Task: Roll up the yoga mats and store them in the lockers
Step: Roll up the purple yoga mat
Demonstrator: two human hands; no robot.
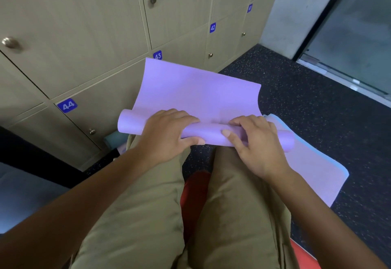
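Note:
A purple yoga mat (196, 93) lies across my knees, its near end wound into a roll and its loose far end curving up toward the lockers. My left hand (167, 133) grips the roll left of centre, fingers over the top and thumb underneath. My right hand (254, 141) grips the roll right of centre in the same way. A second mat (313, 173), pale purple with a light blue edge, lies flat on the floor to my right, partly under the roll. Beige lockers (91, 36) with blue number tags 41 to 44 and round metal knobs stand shut ahead and to the left.
I sit on a red seat (194, 194) in khaki trousers. The floor (317, 103) is dark speckled rubber. A glass door (355, 31) with a dark frame stands at the right. Something teal (114, 138) lies on the floor by the lockers' foot.

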